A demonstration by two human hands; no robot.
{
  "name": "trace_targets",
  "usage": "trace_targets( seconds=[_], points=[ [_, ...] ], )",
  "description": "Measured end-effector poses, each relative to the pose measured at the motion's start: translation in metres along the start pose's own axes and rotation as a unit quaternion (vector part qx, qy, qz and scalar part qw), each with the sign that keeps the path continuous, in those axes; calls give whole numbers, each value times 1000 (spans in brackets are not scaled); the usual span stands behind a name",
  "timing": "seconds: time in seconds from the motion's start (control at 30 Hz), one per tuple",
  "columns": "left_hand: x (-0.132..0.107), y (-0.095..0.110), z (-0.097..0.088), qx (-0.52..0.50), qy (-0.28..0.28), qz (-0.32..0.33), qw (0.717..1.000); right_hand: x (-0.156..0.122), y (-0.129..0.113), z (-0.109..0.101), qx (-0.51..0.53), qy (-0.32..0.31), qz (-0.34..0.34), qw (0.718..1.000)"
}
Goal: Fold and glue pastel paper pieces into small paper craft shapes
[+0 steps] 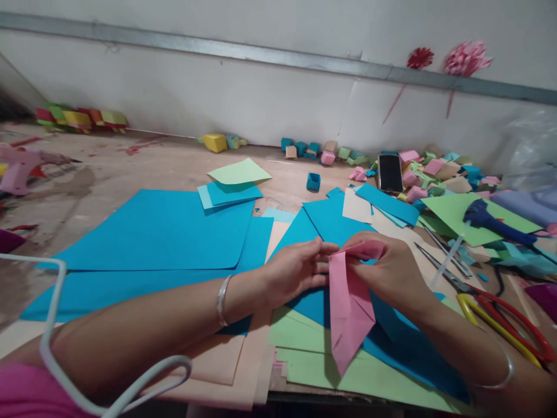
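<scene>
A folded piece of pink paper (343,313) hangs between my hands, its pointed end down and creases running across it. My right hand (387,267) pinches its upper part, where a folded flap bends to the right. From the other side my left hand (291,270) holds the upper left edge at the fingertips; some of those fingers are partly hidden by the paper. Below lie blue paper sheets (304,305) over light green sheets (317,366). To the left is a large blue sheet (174,232) on peach paper (209,360).
Scissors (465,290), a metal tool (448,249) and a blue glue gun (496,223) lie at right. A phone (390,173) rests by a pile of small paper pieces (439,174). At far left is a pink glue gun (21,168). A white cable (52,325) crosses the lower left.
</scene>
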State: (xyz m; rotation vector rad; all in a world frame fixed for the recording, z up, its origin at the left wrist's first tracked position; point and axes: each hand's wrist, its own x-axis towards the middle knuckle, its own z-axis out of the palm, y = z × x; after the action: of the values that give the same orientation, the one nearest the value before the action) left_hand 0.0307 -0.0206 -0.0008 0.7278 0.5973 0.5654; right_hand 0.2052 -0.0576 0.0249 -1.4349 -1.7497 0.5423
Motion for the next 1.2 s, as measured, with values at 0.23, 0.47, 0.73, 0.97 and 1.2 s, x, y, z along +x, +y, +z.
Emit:
trace_targets(
  seconds=[0.23,0.47,0.73,0.97,1.2],
  points=[
    [-3,-5,4,-206,-131,-87,966,-3,8,14,-45,-33,-66,996],
    [-6,-4,4,-166,-160,-79,970,-4,7,14,-81,-63,-54,993],
    [-8,-5,7,-128,-128,-82,980,-3,2,13,-62,-70,-59,994],
    [-11,-5,12,-112,-108,-83,984,-6,5,15,-99,-67,-62,991],
    [-13,-6,11,-147,-108,-109,977,-5,12,13,-156,-115,-65,979]
  ],
)
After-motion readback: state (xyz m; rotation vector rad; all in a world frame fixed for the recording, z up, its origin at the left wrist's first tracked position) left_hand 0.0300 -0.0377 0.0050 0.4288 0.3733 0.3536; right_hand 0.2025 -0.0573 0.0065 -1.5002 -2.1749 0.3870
